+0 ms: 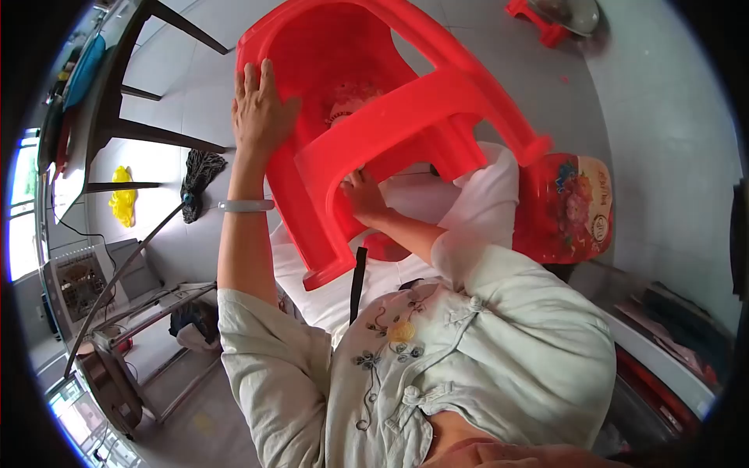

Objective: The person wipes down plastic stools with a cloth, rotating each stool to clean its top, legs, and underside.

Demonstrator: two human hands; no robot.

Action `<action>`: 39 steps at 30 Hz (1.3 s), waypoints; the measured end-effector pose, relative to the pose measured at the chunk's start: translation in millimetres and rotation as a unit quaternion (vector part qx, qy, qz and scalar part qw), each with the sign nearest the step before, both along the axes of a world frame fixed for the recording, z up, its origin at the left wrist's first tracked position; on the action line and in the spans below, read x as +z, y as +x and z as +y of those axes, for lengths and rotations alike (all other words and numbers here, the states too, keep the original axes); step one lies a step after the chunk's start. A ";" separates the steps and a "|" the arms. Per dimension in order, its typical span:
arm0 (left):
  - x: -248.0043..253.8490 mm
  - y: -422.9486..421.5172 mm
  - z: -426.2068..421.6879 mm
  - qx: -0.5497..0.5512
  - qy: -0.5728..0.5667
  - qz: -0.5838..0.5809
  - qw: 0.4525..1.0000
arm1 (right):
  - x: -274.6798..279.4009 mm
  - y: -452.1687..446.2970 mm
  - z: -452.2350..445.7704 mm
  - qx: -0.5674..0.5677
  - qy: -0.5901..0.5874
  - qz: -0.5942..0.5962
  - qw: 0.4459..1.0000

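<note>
A red plastic chair (367, 129) is tilted over the person's lap, its legs and edges pointing different ways. On its left rim lies my left hand (261, 113), back up, fingers stretched out and thumb apart; a pale bracelet circles that wrist. Lower down, my right hand (364, 196) reaches beneath the chair's curved crosspiece, its bent fingers closed on the edge. A printed patch (351, 101) shows inside the chair.
A red stool with a floral print (573, 207) stands at the right. Near the top right is another red item (546, 23). At the left are a dark-legged table (117, 129), a mop (201, 183), a yellow bag (122, 196) and a metal frame (168, 351).
</note>
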State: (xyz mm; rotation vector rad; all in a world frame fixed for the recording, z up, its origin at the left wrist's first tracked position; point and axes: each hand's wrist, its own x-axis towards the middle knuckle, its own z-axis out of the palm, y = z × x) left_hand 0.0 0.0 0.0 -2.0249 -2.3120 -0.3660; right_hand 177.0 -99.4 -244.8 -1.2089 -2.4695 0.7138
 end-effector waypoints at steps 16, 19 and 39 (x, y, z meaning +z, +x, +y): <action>3.5 1.3 -11.2 -0.022 0.037 -0.012 0.999 | -9.4 84.0 154.3 -0.133 0.144 0.314 0.929; 9.7 9.6 -13.4 -0.021 0.021 -0.024 0.999 | 5.4 53.7 198.1 -0.240 -0.093 0.425 0.868; 2.9 8.5 -7.8 -0.038 0.045 -0.022 0.998 | -37.5 -66.4 39.8 -0.100 -0.208 0.312 0.922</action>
